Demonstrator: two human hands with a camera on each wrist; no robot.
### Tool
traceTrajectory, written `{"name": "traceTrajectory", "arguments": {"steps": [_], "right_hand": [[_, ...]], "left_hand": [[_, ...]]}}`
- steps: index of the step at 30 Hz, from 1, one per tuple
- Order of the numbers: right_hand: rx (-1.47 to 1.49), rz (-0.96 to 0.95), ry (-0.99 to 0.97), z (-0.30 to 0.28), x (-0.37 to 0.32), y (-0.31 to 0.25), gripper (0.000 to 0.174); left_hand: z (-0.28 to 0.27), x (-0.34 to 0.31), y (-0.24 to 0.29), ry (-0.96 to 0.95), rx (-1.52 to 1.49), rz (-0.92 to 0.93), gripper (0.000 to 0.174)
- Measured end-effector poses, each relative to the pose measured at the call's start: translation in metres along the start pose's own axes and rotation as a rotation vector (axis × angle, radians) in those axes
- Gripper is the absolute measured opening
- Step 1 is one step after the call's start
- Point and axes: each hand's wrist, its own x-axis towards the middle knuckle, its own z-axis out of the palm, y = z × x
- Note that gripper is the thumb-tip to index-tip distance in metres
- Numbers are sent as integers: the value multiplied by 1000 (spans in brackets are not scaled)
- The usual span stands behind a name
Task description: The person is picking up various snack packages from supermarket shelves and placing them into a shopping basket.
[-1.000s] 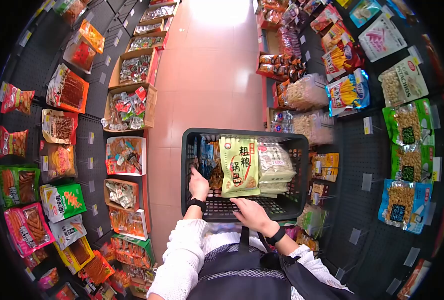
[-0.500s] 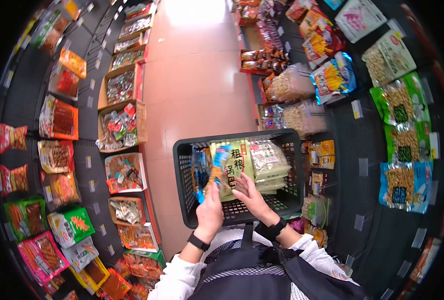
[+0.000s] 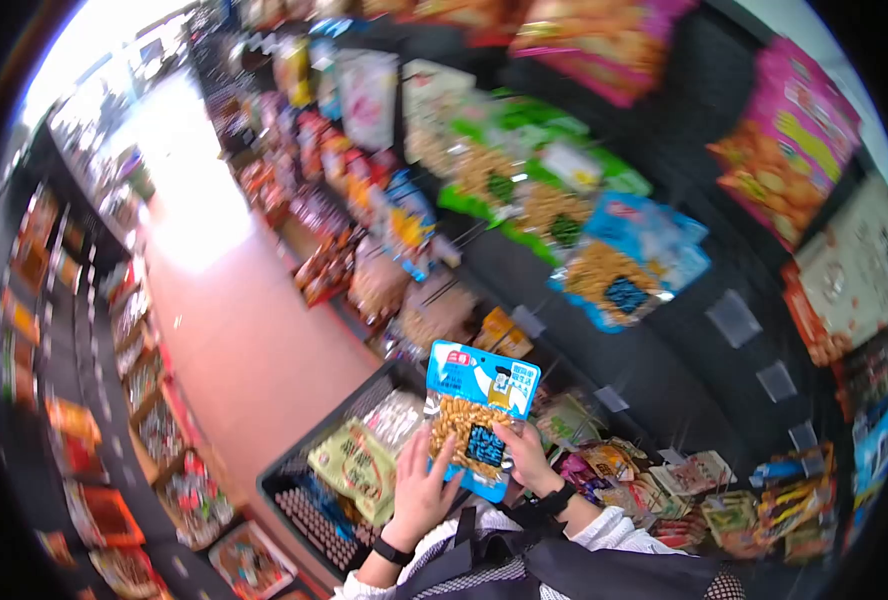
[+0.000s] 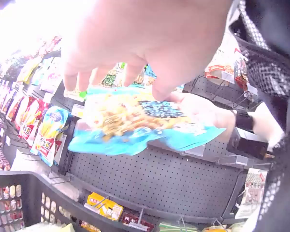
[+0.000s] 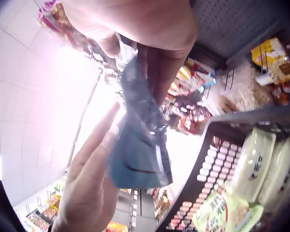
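Observation:
A blue snack bag with a clear window of peanut-like nuts (image 3: 472, 425) is held up in front of the body, its printed face showing. My right hand (image 3: 532, 462) grips its right edge, thumb over the front. The left hand (image 3: 426, 490) lies along the bag's left side with its fingers straight and spread; the right wrist view also shows that left hand (image 5: 89, 179) flat beside the bag (image 5: 140, 159). Just beyond the hands, to the left, is a black shopping basket (image 3: 294, 462) containing a pale green packet (image 3: 356, 470) and white packs (image 3: 396, 420).
Similar blue bags (image 3: 624, 265) and green nut bags (image 3: 524, 190) hang on hooks on the dark right-hand shelf. Several packets (image 3: 654, 470) lie on the lower shelf at right. Open boxes of snacks (image 3: 189, 495) line the left side of the aisle floor (image 3: 234, 340).
The view has swung right toward the shelf. The left hand, gripping a blue-edged packet over the basket half a second ago, now has straight fingers; the right hand now grips the blue nut bag.

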Motion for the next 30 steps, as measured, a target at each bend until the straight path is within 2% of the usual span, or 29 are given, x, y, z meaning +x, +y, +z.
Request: {"name": "traceTrajectory", "arguments": {"steps": [4,7,8,10,11,14,15,17,18,21,23,25,26,27,30], "right_hand": [[37,-147,71,-53,-5,-62,22],[-17,-266,89,-74,-10,-105,24],[-38,-302,76,-76,-12,-118,24],[-116,-405,68,-78,-9,-138,26],[-103,-409,78,-81,-6,-145,26],[-207,-458,-27,-88,5,-174,27],[-197,-466,-23,-93,10,-185,27],[-498,-286,-74,-101,20,-202,29],[-490,-291,-80,-101,24,-204,29],[-152,-514,-125,-91,39,-208,32],[-119,-507,-169,-87,42,-217,32],[-70,-544,-175,-83,45,-224,33],[-39,-528,-164,-83,46,-225,23],[-38,-537,-179,-82,47,-227,23],[-11,-546,-136,-81,48,-226,23]], "left_hand": [[9,69,26,77,-176,19,66],[19,116,60,-9,-608,50,70],[23,124,70,-25,-602,63,70],[32,143,89,0,-384,299,70],[36,148,96,-13,-377,306,70],[52,168,110,139,-447,247,74],[53,173,114,133,-440,256,74],[52,186,122,161,-456,185,73],[51,192,124,176,-434,191,72],[45,208,132,218,-431,227,72],[40,214,137,203,-437,177,71],[40,223,139,281,-442,251,70],[40,224,140,296,-445,258,70],[39,226,141,310,-436,264,70],[40,226,143,267,-475,227,71]]}}
